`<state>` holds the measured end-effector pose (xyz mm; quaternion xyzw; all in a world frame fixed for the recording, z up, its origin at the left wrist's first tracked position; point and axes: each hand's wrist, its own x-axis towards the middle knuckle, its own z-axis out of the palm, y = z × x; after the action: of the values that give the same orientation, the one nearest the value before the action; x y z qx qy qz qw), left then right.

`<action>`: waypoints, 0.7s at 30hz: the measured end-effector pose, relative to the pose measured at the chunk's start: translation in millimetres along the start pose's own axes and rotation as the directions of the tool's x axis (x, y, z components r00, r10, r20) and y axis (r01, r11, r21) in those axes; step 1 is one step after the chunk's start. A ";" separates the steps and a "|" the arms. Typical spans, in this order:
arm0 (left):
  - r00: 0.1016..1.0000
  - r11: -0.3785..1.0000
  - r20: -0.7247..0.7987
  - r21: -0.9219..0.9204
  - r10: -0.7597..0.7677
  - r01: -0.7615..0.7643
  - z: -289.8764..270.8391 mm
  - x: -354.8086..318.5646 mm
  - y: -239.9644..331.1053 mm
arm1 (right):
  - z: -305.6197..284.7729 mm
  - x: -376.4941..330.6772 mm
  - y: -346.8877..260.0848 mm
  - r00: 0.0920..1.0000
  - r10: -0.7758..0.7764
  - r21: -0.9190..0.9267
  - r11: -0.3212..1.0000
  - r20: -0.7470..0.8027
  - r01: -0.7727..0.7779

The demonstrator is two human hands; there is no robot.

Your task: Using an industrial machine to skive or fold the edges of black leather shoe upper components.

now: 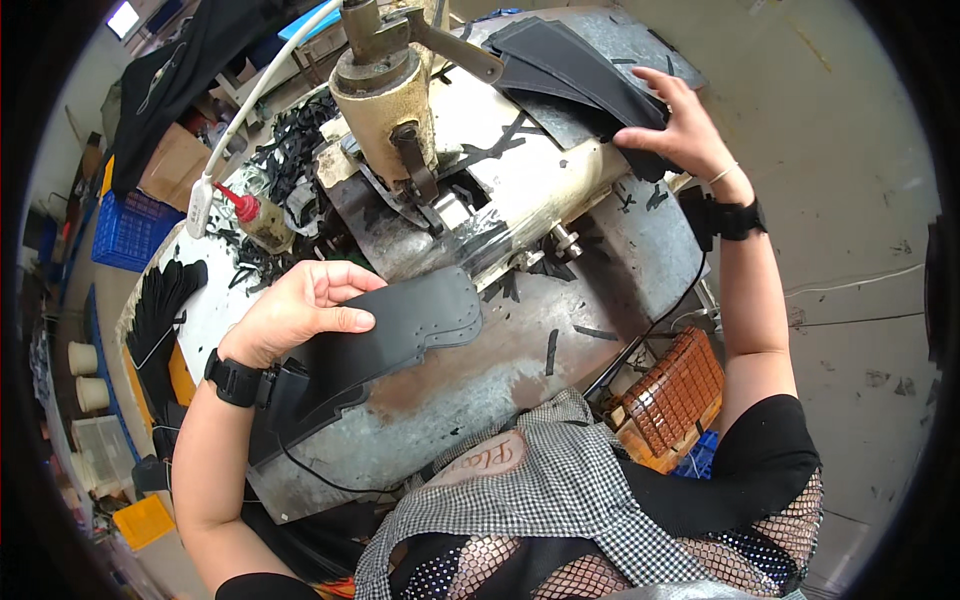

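Left hand (300,310): thumb and fingers pinched on the dark leather piece (400,335), its rounded stitched end poking out past the fingertips toward the machine head (400,110). Right hand (680,125): fingers spread flat on the stack of dark cut pieces (570,60), not clearly gripping. I read this as feed-in between pieces. Next move likely needs the rounded end squared up under the machine's foot on the worn metal table (520,370).
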<state>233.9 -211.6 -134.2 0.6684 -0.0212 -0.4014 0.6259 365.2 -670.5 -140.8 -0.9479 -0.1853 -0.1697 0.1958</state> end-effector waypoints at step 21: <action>0.995 0.998 -0.098 0.059 0.012 -0.006 -9.0 1.4 -4.7 | 43.7 -41.9 -115.9 0.836 -0.549 0.164 0.826 0.017 0.539</action>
<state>237.8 -204.0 -139.9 0.7050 -0.0052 -0.3645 0.6083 291.1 -564.4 -159.4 -0.8428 -0.4663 -0.1737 0.2052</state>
